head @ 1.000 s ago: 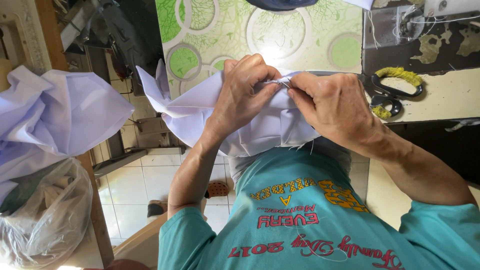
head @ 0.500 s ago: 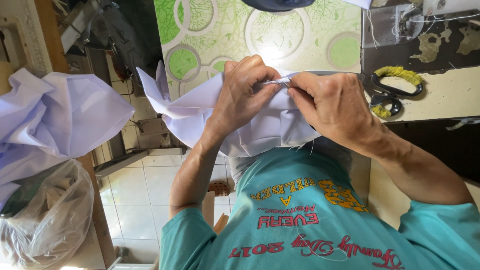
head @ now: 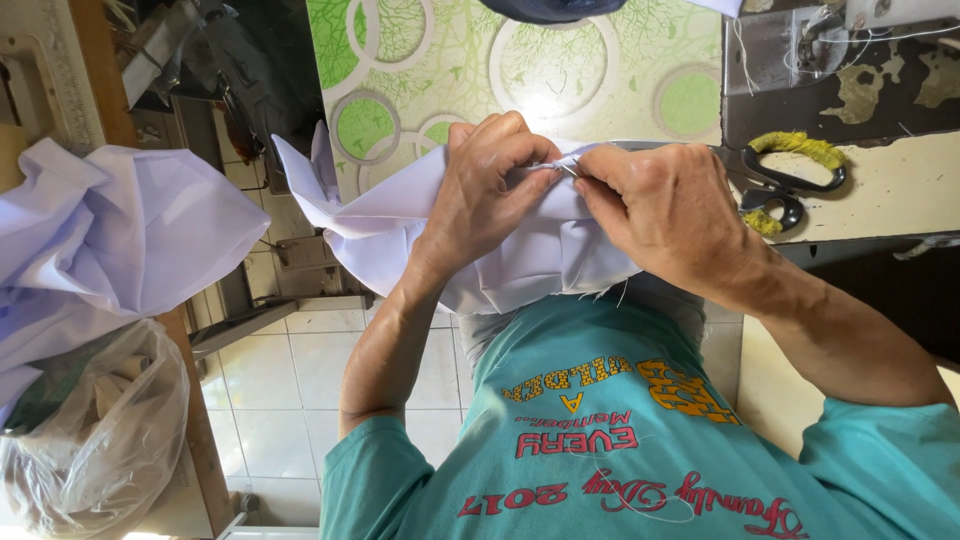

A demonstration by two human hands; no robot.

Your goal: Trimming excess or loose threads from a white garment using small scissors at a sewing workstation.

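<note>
Both hands pinch a piece of white cloth just above my chest, over the table's near edge. My left hand bunches a fold of it with curled fingers. Touching it fingertip to fingertip, my right hand grips the same fold. A thin metal tip shows between the fingertips; I cannot tell what it is. The rest of the cloth hangs down over my teal printed shirt.
The table has a green patterned top with circles. Black scissors with yellow-wrapped handles lie to the right on a worn sewing machine bed. More white cloth is piled at left above a clear plastic bag. White floor tiles show below.
The hands and cloth stay nearly in place; only small shifts of the fingers on the fold.
</note>
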